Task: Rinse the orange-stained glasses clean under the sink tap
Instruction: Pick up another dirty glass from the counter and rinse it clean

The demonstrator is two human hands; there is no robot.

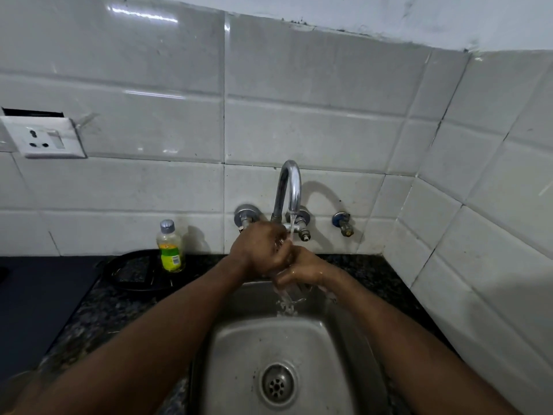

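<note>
Both my hands meet under the chrome tap (289, 187), where a thin stream of water (291, 229) runs down onto them. My right hand (308, 269) is wrapped around a clear glass (284, 281) that is mostly hidden, with only its wet lower part showing. My left hand (257, 250) is curled over the top of the glass and covers its rim. Water spills off the glass into the steel sink (239, 348) below. I can make out no orange stain on the visible part of the glass.
A bottle of yellow-green liquid (170, 247) stands on the dark granite counter (98, 307) left of the tap, beside a black round dish (134, 274). A wall socket (45, 136) sits far left. White tiled walls close in behind and at right. The drain (277, 383) lies near me.
</note>
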